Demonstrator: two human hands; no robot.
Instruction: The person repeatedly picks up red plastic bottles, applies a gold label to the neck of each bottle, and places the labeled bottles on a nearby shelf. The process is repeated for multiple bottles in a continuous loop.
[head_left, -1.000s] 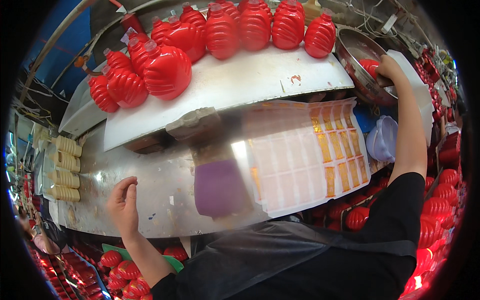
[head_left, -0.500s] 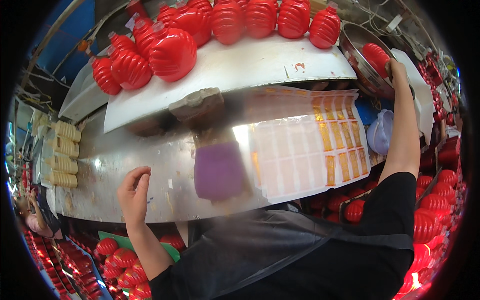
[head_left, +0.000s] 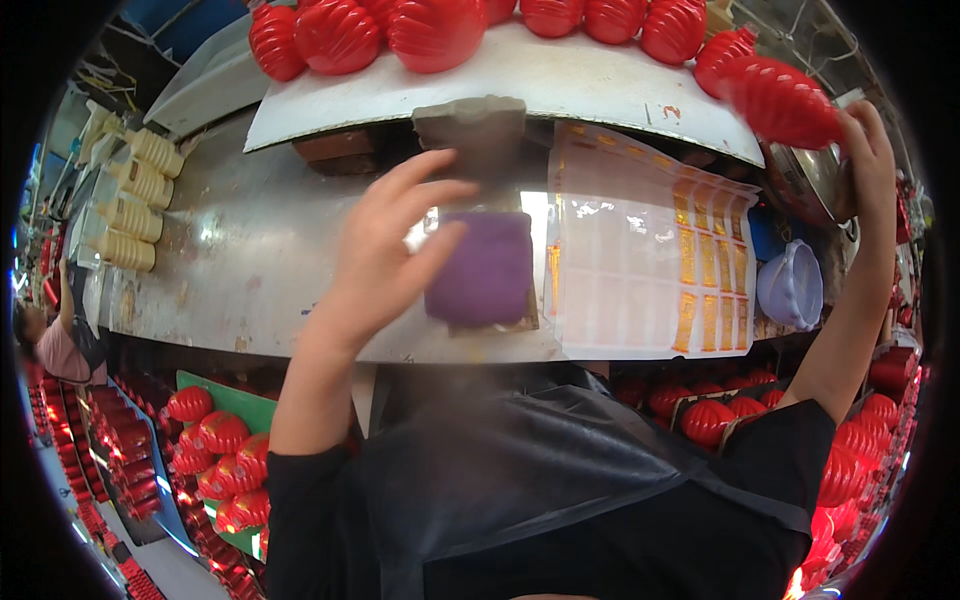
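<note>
My right hand (head_left: pixel 868 145), at the far right, is closed round one end of a red ribbed plastic bottle (head_left: pixel 785 102). The bottle lies tilted in the air above a round metal pan (head_left: pixel 820 180) and hides part of it. Over the metal table (head_left: pixel 260 260) my left hand (head_left: pixel 385 240) holds nothing, its fingers spread and slightly blurred. Just right of that hand sits a folded purple cloth (head_left: pixel 482 270). Further right lies a white sheet of gold labels (head_left: pixel 640 240), several of its columns bare.
Red bottles (head_left: pixel 435 35) stand in a row on the raised white board (head_left: pixel 600 105). A grey block (head_left: pixel 470 125) touches its front edge. A lilac basket (head_left: pixel 790 287) sits at right, cream bottles (head_left: pixel 140 200) at left. Crates of red bottles (head_left: pixel 225 435) flank me; another person (head_left: pixel 65 345) is far left.
My right hand has lifted the red bottle up out of the pan. My left hand has moved right and up toward the purple cloth, its fingers spreading. The whole view has shifted.
</note>
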